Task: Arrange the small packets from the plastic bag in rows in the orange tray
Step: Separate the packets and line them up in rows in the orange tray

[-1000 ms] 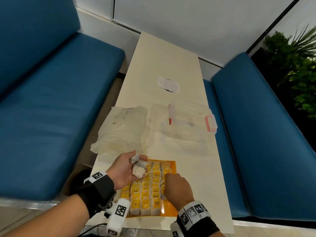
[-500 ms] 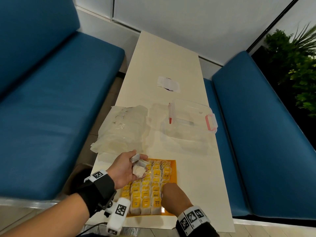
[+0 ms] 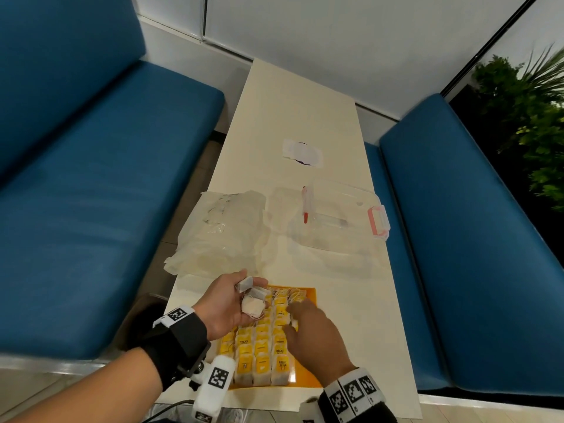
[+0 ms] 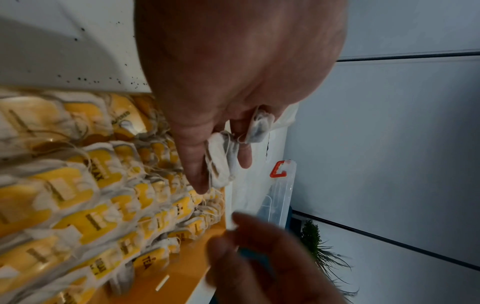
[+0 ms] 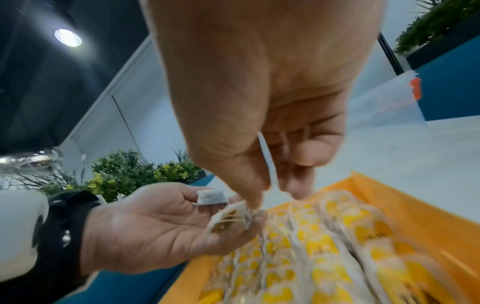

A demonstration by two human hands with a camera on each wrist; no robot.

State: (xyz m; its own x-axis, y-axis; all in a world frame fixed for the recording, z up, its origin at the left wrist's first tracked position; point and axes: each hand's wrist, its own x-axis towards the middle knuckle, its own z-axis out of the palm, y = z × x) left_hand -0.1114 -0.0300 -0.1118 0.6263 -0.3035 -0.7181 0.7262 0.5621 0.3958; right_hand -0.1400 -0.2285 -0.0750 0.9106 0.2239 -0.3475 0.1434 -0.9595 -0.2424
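1. Nearest us, the orange tray (image 3: 308,380) sits at the table's (image 3: 305,117) near edge, rows of packets (image 3: 262,346) filling all but its right strip.
2. Our right hand (image 3: 317,337) hovers over the rows, thumb and finger pinching one white packet (image 5: 266,156).
3. Our left hand (image 3: 225,303), palm up at the tray's far-left corner, cradles a few loose packets (image 3: 251,303) in curled fingers.
4. Beyond lie the plastic bag (image 3: 219,236) and a clear box (image 3: 338,221); further on, the tabletop is mostly open.

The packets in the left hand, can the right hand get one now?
Probably yes. The left hand holds the packets up, palm open, beside the orange tray, and the right hand is close by with nothing between them.
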